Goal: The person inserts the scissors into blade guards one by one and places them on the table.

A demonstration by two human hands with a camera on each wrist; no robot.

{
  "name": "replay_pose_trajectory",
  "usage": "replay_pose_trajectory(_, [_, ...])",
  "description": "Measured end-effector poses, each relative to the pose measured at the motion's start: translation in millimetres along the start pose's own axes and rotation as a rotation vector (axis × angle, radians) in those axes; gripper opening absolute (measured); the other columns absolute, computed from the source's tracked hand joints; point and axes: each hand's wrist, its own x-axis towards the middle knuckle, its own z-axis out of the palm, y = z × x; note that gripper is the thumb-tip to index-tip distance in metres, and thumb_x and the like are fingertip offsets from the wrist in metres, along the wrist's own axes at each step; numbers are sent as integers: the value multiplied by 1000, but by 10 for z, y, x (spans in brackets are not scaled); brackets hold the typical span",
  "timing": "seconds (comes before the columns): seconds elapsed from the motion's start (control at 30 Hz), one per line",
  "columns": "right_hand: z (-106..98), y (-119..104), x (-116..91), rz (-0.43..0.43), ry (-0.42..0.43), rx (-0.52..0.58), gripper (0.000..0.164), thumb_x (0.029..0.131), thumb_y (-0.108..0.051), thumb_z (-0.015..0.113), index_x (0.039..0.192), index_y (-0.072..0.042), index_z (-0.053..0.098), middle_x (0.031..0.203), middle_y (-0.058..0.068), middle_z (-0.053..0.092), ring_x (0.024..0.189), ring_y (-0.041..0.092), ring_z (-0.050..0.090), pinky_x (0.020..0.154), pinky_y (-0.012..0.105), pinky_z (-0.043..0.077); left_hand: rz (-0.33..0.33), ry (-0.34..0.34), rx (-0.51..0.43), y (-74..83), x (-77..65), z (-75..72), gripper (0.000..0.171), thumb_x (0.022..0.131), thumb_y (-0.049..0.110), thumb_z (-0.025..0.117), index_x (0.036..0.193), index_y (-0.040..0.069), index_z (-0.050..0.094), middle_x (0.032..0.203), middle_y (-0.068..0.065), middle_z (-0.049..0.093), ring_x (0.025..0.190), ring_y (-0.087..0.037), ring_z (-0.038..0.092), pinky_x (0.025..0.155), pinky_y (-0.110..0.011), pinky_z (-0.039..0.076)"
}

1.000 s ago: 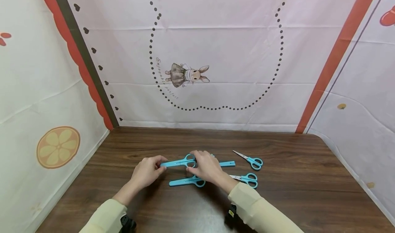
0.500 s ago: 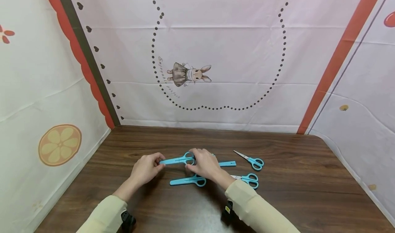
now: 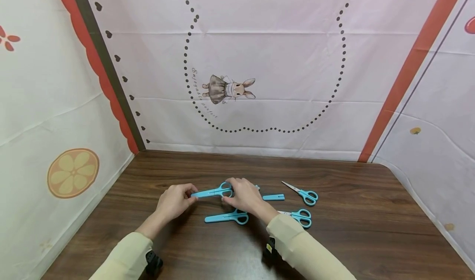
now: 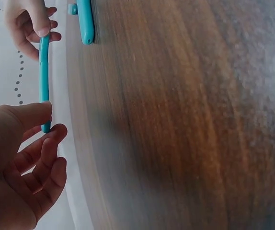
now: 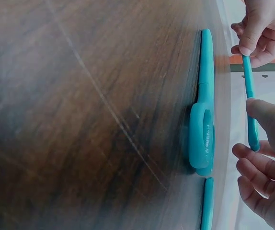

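Both hands hold one pair of light blue scissors (image 3: 208,193), its blades covered by a blue sheath, above the table. At the sheath's tip, my left hand (image 3: 175,201) pinches between thumb and fingers. The handle loops are pinched by my right hand (image 3: 245,195), which partly covers them. In the left wrist view the held scissors (image 4: 44,72) appear edge-on between the hands. A second sheathed pair of scissors (image 3: 222,217) lies on the table just in front of them, also seen in the right wrist view (image 5: 205,91).
To the right lie two unsheathed scissors, one farther back (image 3: 308,197) and one nearer (image 3: 302,217), whose blades the right arm partly hides. A loose blue sheath (image 3: 273,197) lies beside the right hand. Patterned cloth (image 3: 289,74) hangs behind the brown table (image 3: 334,238).
Both hands, still holding the sheathed scissors, have shifted slightly back and left. The head view has turned a little. The things on the table stay where they were.
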Motion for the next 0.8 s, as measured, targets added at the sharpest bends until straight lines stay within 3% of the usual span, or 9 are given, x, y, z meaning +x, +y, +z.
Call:
replay_pose_trajectory(0.23, [28, 31, 44, -7, -11, 2, 52, 83, -41, 65, 124, -12, 54, 97, 1, 65, 78, 11, 58, 65, 26, 48, 4, -3, 13, -33, 31, 13, 12, 77, 24, 73, 87, 20, 68, 70, 9, 59, 59, -6, 50, 49, -27, 39])
replay_pose_trajectory(0.8, [93, 34, 91, 14, -40, -27, 53, 83, -41, 65, 124, -11, 53, 105, 4, 64, 92, 17, 61, 73, 30, 50, -7, -22, 50, -67, 69, 51, 11, 78, 24, 73, 87, 19, 69, 71, 8, 60, 57, -6, 50, 47, -27, 38])
